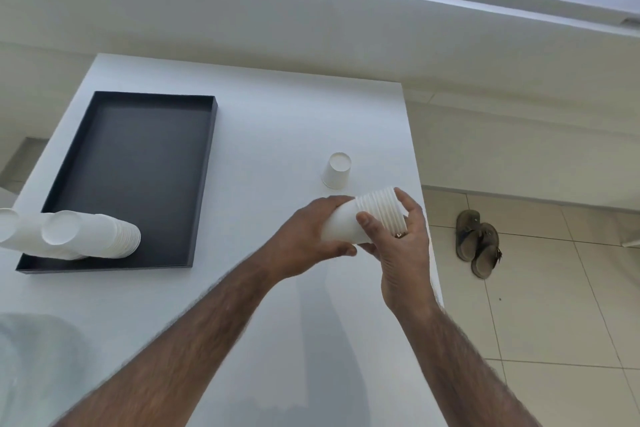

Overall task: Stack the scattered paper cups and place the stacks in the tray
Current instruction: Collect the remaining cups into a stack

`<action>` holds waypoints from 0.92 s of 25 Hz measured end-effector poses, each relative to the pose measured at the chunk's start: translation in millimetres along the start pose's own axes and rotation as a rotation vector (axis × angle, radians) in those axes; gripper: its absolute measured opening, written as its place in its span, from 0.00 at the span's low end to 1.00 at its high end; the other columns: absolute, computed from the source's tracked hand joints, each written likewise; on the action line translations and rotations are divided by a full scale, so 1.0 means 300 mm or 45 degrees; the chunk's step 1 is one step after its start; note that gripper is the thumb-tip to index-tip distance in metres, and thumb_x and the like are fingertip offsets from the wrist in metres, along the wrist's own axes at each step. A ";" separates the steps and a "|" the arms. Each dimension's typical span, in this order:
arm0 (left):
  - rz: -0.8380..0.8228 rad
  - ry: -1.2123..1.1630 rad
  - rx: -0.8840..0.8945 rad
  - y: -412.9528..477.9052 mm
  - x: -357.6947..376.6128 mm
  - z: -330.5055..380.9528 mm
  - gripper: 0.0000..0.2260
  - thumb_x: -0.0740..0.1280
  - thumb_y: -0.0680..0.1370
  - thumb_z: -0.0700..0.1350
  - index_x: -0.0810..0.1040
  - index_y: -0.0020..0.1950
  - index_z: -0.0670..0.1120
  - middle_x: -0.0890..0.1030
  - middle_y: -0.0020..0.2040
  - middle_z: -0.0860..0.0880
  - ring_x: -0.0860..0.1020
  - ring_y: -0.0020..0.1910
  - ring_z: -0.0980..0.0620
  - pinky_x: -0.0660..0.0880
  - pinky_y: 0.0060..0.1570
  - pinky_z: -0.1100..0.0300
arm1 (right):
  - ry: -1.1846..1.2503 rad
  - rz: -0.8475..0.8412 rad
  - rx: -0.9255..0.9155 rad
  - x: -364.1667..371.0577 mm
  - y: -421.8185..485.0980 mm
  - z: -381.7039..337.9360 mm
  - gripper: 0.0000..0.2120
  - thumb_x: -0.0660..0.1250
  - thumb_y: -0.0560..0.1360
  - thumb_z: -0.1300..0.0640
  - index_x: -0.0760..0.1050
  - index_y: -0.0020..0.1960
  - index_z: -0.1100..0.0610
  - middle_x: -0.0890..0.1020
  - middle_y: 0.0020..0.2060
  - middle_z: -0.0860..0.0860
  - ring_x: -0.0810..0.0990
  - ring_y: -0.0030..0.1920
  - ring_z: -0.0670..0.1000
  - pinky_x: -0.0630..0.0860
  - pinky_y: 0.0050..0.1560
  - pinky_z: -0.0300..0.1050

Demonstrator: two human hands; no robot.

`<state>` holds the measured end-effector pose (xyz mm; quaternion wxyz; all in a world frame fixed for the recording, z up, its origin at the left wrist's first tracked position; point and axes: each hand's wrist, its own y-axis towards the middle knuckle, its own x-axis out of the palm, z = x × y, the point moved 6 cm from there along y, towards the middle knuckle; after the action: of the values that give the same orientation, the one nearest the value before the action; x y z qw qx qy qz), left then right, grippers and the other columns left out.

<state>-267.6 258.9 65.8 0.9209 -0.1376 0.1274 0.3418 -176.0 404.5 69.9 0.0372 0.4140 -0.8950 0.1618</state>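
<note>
L hand (304, 236) grips cup stack (367, 218) at closed end, R hand (405, 246) curls round rim end; axis L-R. Lone inverted cup (336, 172) just beyond, nearer L hand.

A person's two forearms (194, 340), bare from the wrists to the picture's lower edge and covered with dark hair. The right hand (401, 253) wears a small metallic ring (400, 235), partly hidden, on one finger; the left hand (304, 239) is bare.
</note>
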 end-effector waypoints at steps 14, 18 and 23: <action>0.160 0.852 -0.308 0.628 0.006 -0.204 0.32 0.73 0.79 0.51 0.64 0.80 0.51 0.66 0.76 0.41 0.69 0.72 0.35 0.73 0.64 0.40 | 0.281 0.345 0.274 -0.419 -0.104 0.138 0.29 0.80 0.67 0.55 0.77 0.66 0.50 0.84 0.58 0.58 0.85 0.57 0.60 0.84 0.48 0.61; 0.455 0.426 -0.370 0.532 -0.046 -0.231 0.21 0.75 0.78 0.46 0.74 0.68 0.42 0.77 0.64 0.38 0.78 0.60 0.39 0.74 0.58 0.50 | 0.313 0.410 0.243 -0.467 -0.111 0.101 0.29 0.80 0.67 0.54 0.77 0.66 0.51 0.83 0.60 0.61 0.85 0.57 0.60 0.84 0.47 0.60; 0.423 -1.234 -0.456 0.152 0.025 -0.202 0.15 0.67 0.82 0.41 0.71 0.68 0.39 0.77 0.66 0.37 0.82 0.57 0.43 0.84 0.55 0.52 | 0.371 0.469 0.130 -0.388 -0.086 -0.002 0.28 0.79 0.69 0.55 0.74 0.66 0.52 0.82 0.59 0.58 0.83 0.61 0.62 0.84 0.47 0.59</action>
<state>-301.0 275.7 -0.7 0.7698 -0.0969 -0.3522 0.5233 -80.3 473.7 53.8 0.1147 0.2175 -0.9312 0.2690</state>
